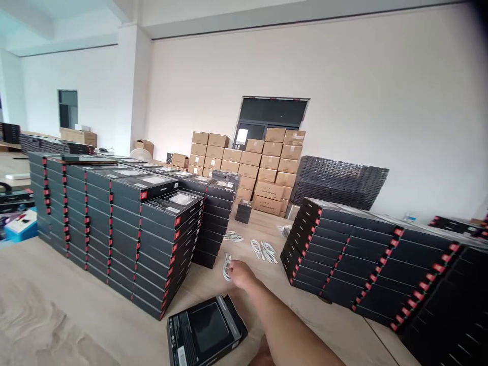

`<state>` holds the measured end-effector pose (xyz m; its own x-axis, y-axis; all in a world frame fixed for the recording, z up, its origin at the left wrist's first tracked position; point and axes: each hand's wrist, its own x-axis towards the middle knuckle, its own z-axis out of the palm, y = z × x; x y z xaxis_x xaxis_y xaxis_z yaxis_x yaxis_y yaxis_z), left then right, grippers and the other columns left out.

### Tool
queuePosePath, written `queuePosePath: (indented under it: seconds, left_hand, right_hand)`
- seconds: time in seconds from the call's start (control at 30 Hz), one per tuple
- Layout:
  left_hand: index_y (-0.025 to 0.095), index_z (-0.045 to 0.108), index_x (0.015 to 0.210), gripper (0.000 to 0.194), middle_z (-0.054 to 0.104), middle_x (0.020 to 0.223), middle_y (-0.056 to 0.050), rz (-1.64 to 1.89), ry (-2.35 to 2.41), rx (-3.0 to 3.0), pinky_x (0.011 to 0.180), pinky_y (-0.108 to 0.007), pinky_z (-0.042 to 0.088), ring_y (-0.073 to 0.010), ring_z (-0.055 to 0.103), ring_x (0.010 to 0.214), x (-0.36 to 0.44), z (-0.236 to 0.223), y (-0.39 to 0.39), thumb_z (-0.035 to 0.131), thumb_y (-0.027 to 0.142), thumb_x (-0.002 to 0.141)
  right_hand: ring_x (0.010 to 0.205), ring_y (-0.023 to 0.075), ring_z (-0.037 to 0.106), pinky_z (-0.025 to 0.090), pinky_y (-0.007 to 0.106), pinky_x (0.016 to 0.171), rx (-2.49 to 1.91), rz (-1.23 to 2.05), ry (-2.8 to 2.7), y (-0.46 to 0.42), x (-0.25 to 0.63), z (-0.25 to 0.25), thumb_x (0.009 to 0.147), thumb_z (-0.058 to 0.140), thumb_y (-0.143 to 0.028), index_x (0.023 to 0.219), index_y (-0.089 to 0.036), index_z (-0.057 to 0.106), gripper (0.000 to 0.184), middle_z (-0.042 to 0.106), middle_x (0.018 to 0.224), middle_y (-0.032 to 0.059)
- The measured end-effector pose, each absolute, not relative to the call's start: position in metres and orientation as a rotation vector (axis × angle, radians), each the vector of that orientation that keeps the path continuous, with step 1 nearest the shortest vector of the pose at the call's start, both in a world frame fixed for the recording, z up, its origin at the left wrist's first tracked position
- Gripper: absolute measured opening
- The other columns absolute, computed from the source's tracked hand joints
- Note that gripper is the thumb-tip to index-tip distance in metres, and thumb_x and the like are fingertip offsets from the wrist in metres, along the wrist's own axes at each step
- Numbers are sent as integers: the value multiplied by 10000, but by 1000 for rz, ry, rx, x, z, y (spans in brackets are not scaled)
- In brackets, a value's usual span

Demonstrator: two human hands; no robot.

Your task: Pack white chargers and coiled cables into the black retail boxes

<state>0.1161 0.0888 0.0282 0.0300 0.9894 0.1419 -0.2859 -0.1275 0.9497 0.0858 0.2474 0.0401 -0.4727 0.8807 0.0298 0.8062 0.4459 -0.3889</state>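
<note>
My right hand (243, 275) reaches out over the table, its fingers closed at a coiled white cable (226, 268). The fingertips are partly hidden by the back of the hand. More coiled white cables (269, 252) lie just beyond, between the box stacks. Nearer to me, an open black box (208, 330) lies flat with its end flap up and a dark panel on its upper face. A patch of skin (262, 354) at the bottom edge, beside my right forearm, is probably my left hand; its fingers are hidden.
Tall stacks of black boxes with red tabs (125, 229) stand on the left. Another black stack (358, 259) is on the right. Brown cartons (263, 173) and piled dark trays (337, 180) stand by the wall. A small black stack (243, 211) sits farther back on the wooden table (95, 310).
</note>
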Motion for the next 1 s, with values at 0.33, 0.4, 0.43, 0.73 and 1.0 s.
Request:
queuePosePath:
  seconds: [0.33, 0.4, 0.43, 0.73, 1.0]
  left_hand:
    - [140, 487, 1287, 661, 573, 1303, -156, 1411, 861, 849, 967, -425, 451, -309, 535, 1198, 96, 34, 72, 522, 574, 790]
    - [173, 539, 1168, 570, 648, 1150, -116, 1445, 751, 872, 767, -367, 530, -268, 632, 992, 98, 41, 68, 563, 585, 775]
    - [173, 562, 1101, 537, 672, 1050, -100, 1456, 728, 903, 673, -337, 531, -245, 648, 880, 100, 44, 66, 588, 588, 761]
    - [163, 609, 1074, 437, 632, 761, -20, 1246, 829, 1231, 489, -214, 385, -125, 554, 609, 109, 44, 47, 562, 524, 833]
    - [176, 577, 1072, 363, 645, 822, -23, 1104, 813, 1289, 480, -207, 347, -116, 548, 605, 111, 59, 36, 575, 447, 830]
  right_hand:
    - [722, 195, 610, 458, 295, 670, -1319, 166, -2197, 141, 214, 87, 861, 504, -250, 714, -194, 630, 202, 647, 757, 33]
    - [739, 199, 604, 460, 295, 677, -1137, 185, -2155, 108, 231, 85, 859, 527, -288, 742, -208, 643, 183, 645, 803, 50]
    - [761, 201, 606, 464, 290, 679, -1064, 245, -2125, 94, 237, 81, 865, 533, -308, 765, -213, 653, 183, 648, 827, 58]
    - [765, 214, 638, 484, 293, 613, -1013, 1151, -1373, 68, 267, 67, 775, 667, -521, 1067, -198, 688, 435, 714, 913, 74]
    - [548, 127, 584, 456, 271, 543, -747, 1502, -1131, 63, 267, 68, 710, 763, -433, 847, -184, 711, 289, 718, 832, 39]
